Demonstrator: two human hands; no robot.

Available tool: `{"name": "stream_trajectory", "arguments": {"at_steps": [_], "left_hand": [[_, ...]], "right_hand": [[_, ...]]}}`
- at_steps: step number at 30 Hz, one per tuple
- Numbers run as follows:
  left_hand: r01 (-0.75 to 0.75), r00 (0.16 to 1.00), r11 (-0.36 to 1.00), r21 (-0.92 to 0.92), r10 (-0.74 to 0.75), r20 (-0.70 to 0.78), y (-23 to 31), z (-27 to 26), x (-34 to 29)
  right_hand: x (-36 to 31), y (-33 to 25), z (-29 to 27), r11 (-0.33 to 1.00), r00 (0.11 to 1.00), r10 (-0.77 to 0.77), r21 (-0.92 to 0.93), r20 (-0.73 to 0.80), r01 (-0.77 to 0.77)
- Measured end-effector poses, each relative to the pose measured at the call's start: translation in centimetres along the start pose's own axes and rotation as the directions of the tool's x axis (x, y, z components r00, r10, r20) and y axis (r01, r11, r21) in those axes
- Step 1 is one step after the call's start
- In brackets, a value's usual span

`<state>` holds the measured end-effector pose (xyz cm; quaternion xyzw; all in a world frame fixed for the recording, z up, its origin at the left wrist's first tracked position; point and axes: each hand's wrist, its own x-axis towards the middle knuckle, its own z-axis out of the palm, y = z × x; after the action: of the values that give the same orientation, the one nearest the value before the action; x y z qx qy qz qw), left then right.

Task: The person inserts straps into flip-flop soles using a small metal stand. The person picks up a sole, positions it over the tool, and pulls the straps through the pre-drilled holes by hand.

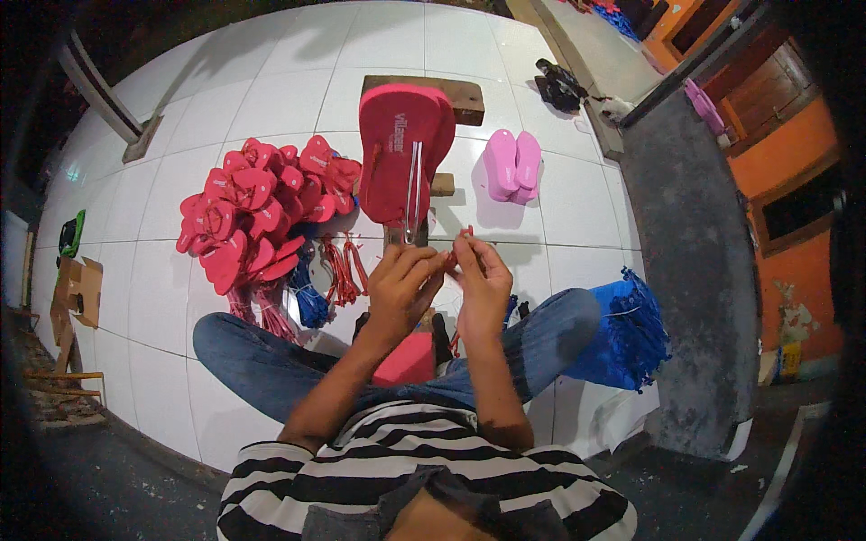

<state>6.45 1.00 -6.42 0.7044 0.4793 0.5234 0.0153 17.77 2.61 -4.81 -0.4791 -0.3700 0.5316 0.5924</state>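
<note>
Between my hands is a small red sandal strap, mostly covered by my fingers. My right hand pinches it, its upper end showing above the fingertips. My left hand is closed, with its fingertips meeting the strap beside the right thumb. Just beyond them a red flip-flop sole lies on a wooden stand, overlapping another red sole. A long, thin metal tool rests across the soles, its near end close to my left hand.
Left are a heap of red flip-flops and bundles of red straps, blue straps and pink straps. A pink pair stands right. By my right knee lie more blue straps. A cardboard box sits far left.
</note>
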Motion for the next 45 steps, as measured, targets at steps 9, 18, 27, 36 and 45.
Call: {"name": "stream_trajectory", "arguments": {"at_steps": [9,18,27,36,45], "left_hand": [[0.115,0.969,0.979,-0.170,-0.149,-0.197,-1.5,-1.2,-0.7],[0.071,0.989,0.992,0.105,-0.056,-0.140,-3.5,-6.7,12.6],[0.164,0.979,0.922,-0.350,-0.196,-0.059,-2.1,-5.5,13.6],[0.318,0.920,0.666,-0.674,-0.390,0.048,-1.4,-5.3,9.6],[0.319,0.848,0.748,-0.581,-0.500,-0.178,3.8,-5.0,3.9]], "right_hand": [[1.1,-1.8,2.2,0.953,0.904,-0.257,0.243,0.342,0.179],[2.8,-2.7,1.5,0.981,0.679,-0.168,0.050,0.714,0.189],[5.4,-0.7,2.1,0.952,0.671,-0.135,0.284,0.729,-0.117],[3.5,-5.2,5.0,0.902,0.801,-0.421,0.106,0.426,0.418],[-1.6,-3.1,4.7,0.958,0.904,-0.264,-0.017,0.336,0.286]]}}
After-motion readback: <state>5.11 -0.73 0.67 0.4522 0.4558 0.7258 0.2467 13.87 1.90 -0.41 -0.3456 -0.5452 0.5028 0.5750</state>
